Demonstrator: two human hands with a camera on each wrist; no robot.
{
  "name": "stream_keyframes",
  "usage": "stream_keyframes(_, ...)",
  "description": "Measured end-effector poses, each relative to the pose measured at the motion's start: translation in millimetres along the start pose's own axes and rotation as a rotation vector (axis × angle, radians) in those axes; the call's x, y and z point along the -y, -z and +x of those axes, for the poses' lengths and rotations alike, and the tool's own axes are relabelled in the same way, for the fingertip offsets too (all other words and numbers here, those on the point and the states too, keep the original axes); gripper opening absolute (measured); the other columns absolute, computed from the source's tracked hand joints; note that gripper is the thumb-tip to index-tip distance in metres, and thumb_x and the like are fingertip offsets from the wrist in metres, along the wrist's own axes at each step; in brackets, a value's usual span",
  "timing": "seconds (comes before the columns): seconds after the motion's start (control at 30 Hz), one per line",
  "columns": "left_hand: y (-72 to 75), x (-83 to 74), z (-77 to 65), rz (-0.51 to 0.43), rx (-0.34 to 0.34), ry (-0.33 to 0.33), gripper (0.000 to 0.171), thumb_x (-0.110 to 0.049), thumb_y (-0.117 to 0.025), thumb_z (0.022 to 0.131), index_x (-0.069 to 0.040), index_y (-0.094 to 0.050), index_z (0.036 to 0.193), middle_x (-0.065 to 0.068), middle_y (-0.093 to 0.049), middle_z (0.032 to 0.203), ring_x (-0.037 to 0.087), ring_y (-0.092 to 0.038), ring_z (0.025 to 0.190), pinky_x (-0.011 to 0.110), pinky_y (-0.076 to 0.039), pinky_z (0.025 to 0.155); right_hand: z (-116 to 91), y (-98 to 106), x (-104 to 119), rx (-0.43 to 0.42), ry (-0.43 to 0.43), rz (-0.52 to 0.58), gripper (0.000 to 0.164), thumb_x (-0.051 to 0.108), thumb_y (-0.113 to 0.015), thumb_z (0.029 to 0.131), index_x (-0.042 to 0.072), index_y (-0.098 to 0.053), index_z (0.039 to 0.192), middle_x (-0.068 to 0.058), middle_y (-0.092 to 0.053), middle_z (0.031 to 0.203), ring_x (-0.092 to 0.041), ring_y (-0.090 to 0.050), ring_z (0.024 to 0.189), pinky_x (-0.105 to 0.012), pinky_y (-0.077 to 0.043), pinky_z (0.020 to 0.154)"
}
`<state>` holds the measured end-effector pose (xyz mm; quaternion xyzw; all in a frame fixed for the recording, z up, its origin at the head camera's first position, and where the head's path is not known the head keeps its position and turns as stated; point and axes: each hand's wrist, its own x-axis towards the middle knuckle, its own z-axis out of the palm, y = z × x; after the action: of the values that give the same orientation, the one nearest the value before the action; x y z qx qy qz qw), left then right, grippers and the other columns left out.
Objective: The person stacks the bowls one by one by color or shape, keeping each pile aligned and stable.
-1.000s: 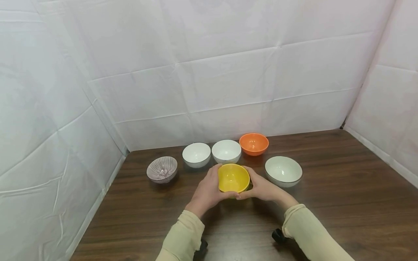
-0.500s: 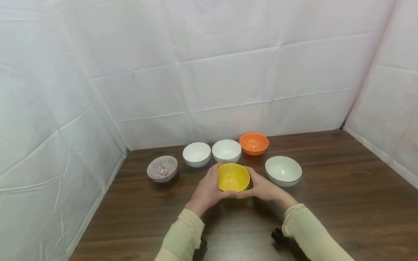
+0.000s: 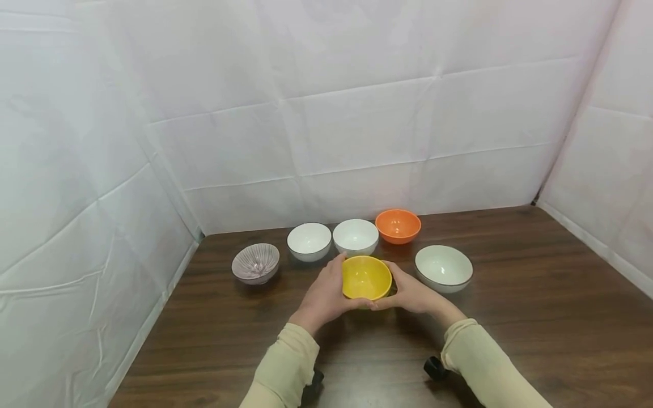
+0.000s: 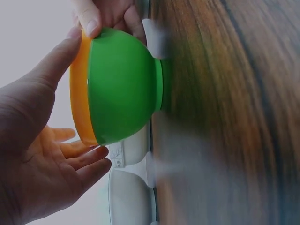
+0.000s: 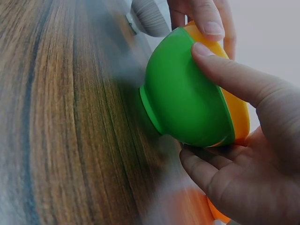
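Both hands hold a bowl with a yellow inside (image 3: 366, 277) between them, mouth upward, over the middle of the table. From the side, in the left wrist view, it shows a green outer body (image 4: 122, 86) under a yellow-orange band (image 4: 80, 93) at the rim. My left hand (image 3: 325, 292) curves round its left side and my right hand (image 3: 410, 292) round its right. The two thumbs meet at the near side by the rim, while the other fingers reach round the far sides. The foot of the bowl is right at the wooden tabletop.
Behind stand two white bowls (image 3: 309, 241) (image 3: 355, 237) and an orange bowl (image 3: 398, 225). A striped bowl (image 3: 256, 263) sits to the left, and a pale dark-rimmed bowl (image 3: 444, 268) close to the right hand. White cloth walls (image 3: 357, 130) border the brown table (image 3: 214, 345).
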<state>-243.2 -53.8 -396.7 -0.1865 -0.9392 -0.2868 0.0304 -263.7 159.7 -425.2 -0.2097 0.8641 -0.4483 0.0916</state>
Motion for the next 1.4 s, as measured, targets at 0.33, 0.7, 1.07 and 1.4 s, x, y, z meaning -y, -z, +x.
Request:
stream_keyframes(0.33,10.3,3.7,-2.4,0.029,-0.005,0.047,0.112,-0.061,-0.076,0.065,-0.006,-0.027,0.149,0.014,-0.042,0.146,0.027,-0.046,0.126,0.048,-0.045,0.105,-3.6,1.0,1.9,0.007,0.004,-0.019,0.097,0.038,-0.08,0.074,0.002,-0.024,0.145,-0.022,-0.04,0.143,-0.037,-0.042,0.124,-0.067,-0.031,0.107)
stream_keyframes(0.7,42.1,30.7,-9.6,0.04,-0.144,0.124,0.081,-0.054,-0.07,0.078,-0.008,-0.044,0.14,0.012,-0.049,0.143,0.027,-0.045,0.128,0.05,-0.044,0.106,-5.3,0.0,6.8,0.012,-0.008,-0.015,0.097,0.036,-0.08,0.073,0.001,-0.025,0.145,-0.023,-0.039,0.144,-0.038,-0.039,0.127,-0.067,-0.029,0.109)
stream_keyframes(1.07,76.6,71.0,-22.8,0.057,-0.237,0.122,0.057,-0.036,-0.069,0.086,-0.005,-0.052,0.131,0.017,-0.054,0.135,0.034,-0.047,0.124,0.056,-0.044,0.102,-4.1,0.7,5.8,0.007,0.003,-0.018,0.098,0.035,-0.081,0.073,0.001,-0.025,0.145,-0.023,-0.039,0.144,-0.038,-0.039,0.128,-0.067,-0.028,0.109)
stream_keyframes(1.4,99.9,98.9,-32.0,0.106,-0.26,0.166,0.055,-0.03,-0.07,0.085,-0.005,-0.052,0.131,0.022,-0.052,0.134,0.037,-0.051,0.116,0.058,-0.049,0.093,-4.5,2.2,8.9,0.015,-0.002,-0.012,0.098,0.035,-0.081,0.073,0.001,-0.024,0.145,-0.023,-0.039,0.144,-0.038,-0.039,0.128,-0.067,-0.028,0.109)
